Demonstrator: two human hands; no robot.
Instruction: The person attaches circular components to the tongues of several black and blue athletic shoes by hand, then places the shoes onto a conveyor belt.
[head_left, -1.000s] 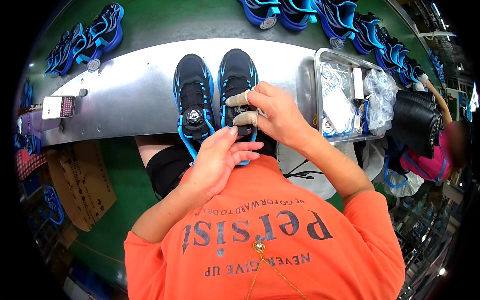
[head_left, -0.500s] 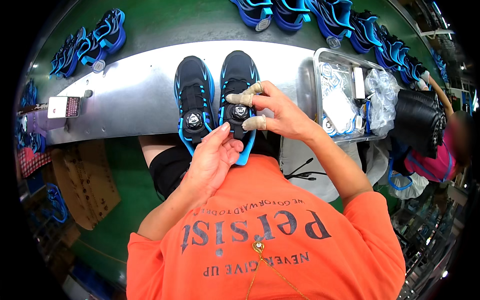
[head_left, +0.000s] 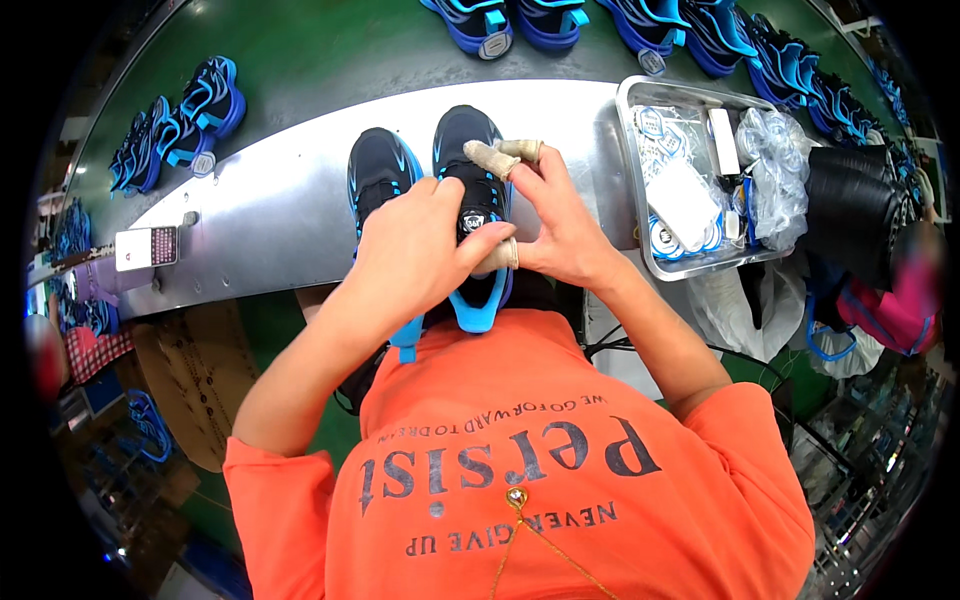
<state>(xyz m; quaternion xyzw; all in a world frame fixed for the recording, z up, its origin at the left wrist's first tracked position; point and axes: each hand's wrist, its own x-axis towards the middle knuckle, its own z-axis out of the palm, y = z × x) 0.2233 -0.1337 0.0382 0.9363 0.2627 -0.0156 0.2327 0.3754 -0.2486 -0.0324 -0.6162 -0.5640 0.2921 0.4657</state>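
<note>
Here, rt shoe (head_left: 466, 130) btwn L hand (head_left: 408, 238) & R hand (head_left: 565, 228).

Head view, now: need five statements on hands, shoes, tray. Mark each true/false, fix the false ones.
1. The left shoe and right shoe stand side by side, toes pointing away from the person. True.
2. The right hand wears beige finger coverings. True.
3. The left hand is inside a tray. False: the left hand is at the shoes and hides part of the left shoe in this view.
4. A crumpled clear plastic bag lies in the metal tray. True.
5. The metal tray sits to the left of both shoes. False: it is to their right.
</note>
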